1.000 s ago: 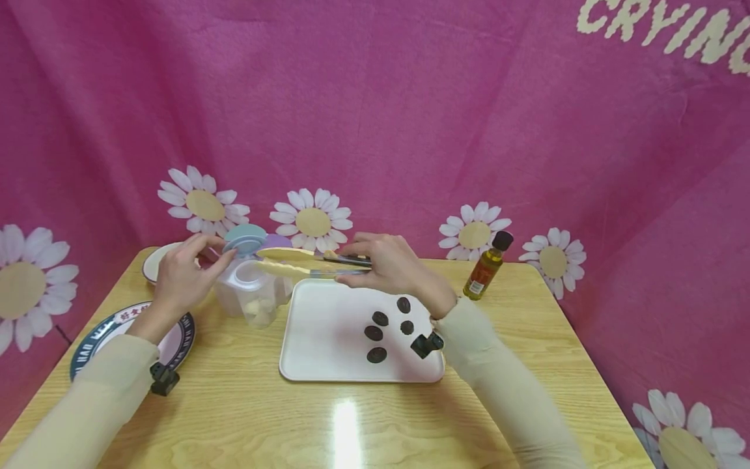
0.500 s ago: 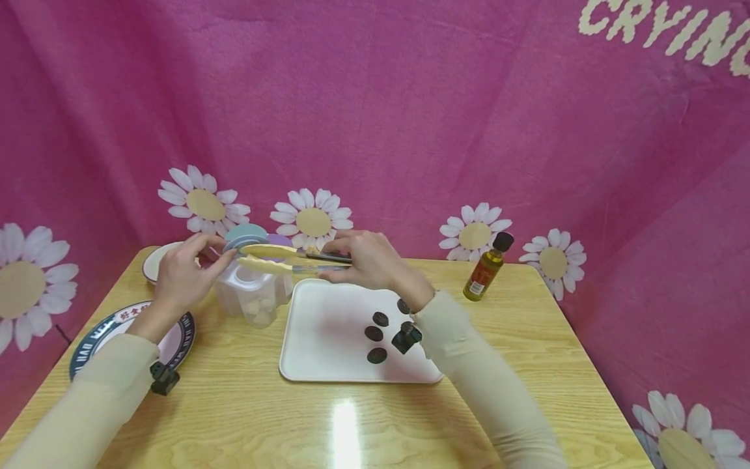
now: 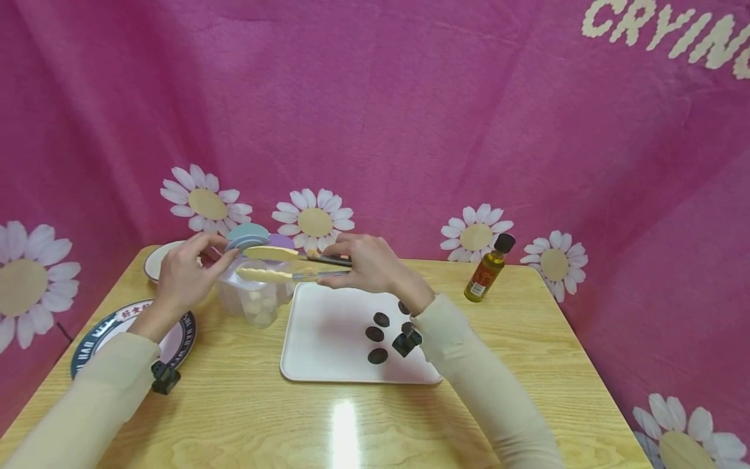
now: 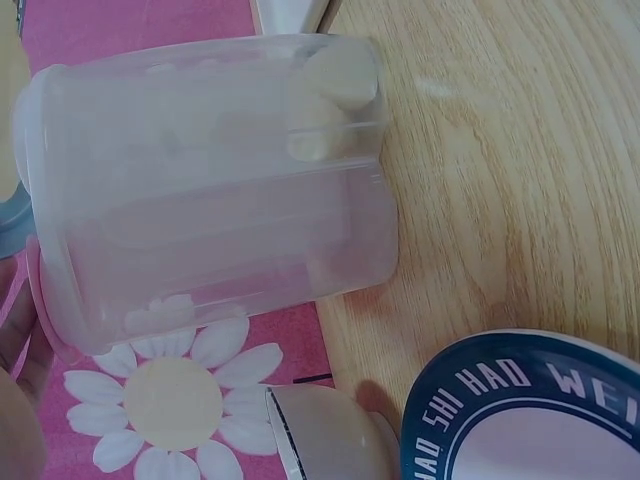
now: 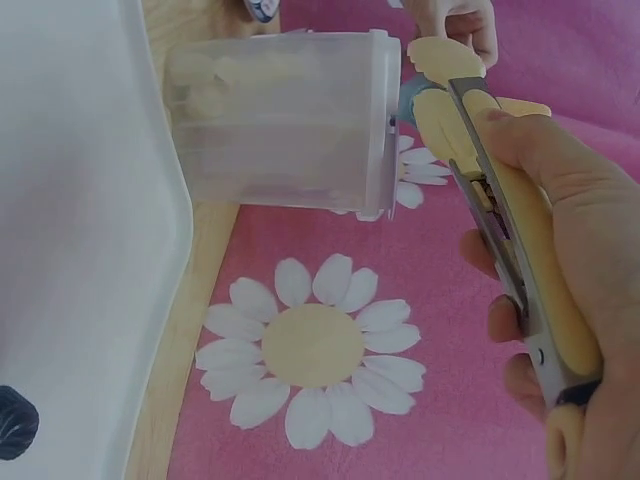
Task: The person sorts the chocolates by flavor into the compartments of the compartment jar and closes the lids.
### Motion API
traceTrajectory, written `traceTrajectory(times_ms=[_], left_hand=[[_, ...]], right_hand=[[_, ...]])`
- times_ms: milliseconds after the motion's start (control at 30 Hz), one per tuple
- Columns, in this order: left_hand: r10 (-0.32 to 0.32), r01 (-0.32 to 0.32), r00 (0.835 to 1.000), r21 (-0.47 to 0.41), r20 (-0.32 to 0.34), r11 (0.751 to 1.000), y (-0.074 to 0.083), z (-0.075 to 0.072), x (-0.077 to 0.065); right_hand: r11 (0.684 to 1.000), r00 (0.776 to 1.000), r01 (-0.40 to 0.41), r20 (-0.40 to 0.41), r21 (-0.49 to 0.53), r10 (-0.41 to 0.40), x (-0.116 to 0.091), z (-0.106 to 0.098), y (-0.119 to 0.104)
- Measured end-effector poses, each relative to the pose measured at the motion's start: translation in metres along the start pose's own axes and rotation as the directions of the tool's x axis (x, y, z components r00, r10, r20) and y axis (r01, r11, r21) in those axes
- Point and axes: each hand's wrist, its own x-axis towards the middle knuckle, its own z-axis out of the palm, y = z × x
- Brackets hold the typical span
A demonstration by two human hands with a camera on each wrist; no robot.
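My left hand [image 3: 189, 270] pinches the raised blue lid [image 3: 249, 232] of a clear plastic container [image 3: 231, 298] with several compartments. A purple lid [image 3: 281, 241] shows behind it. Through the wall of one compartment I see several pale, rounded pieces [image 4: 340, 75] at the bottom. My right hand [image 3: 372, 264] grips metal tongs [image 5: 525, 235] with yellow tips and a yellow handle cover. The tongs lie level over the container's top, tips pointing left and spread apart with nothing between them. In the left wrist view only part of the left hand [image 4: 20, 335] shows, beside a pink lid [image 4: 48, 300].
A white tray [image 3: 328, 358] bearing several dark oval pieces [image 3: 377, 355] lies in the middle. At the left are a blue-rimmed plate [image 3: 186, 335] and a pale bowl [image 3: 153, 264]. An oil bottle [image 3: 486, 273] stands at the back right, before a pink cloth [image 3: 375, 130].
My right hand has moved left with the tongs, bringing their tips over the container. Lately the tongs' tips have spread wider. The left hand has stayed at the blue lid.
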Motion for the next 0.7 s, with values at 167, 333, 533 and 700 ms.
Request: traceTrajectory(times_ms=[167, 333, 533, 700], left_hand=[[0.004, -0.004, 1.0, 0.002, -0.001, 1.0, -0.001, 0.001, 0.0], [0.002, -0.002, 1.0, 0.0, 0.001, 1.0, -0.001, 0.001, 0.001], [0.002, -0.002, 1.0, 0.003, -0.01, 1.0, 0.0, 0.002, 0.001], [-0.001, 0.002, 1.0, 0.003, -0.012, 1.0, 0.0, 0.001, 0.0]], right_hand=[[1.0, 1.0, -0.016, -0.017, -0.005, 0.015, -0.011, -0.003, 0.003], [1.0, 0.999, -0.03, -0.032, -0.007, 0.03, -0.032, -0.008, 0.009], [0.999, 0.997, -0.042, -0.064, -0.018, 0.041, -0.064, -0.01, 0.019], [0.995, 0.992, -0.101, -0.068, 0.006, 0.102, -0.091, -0.01, 0.032]])
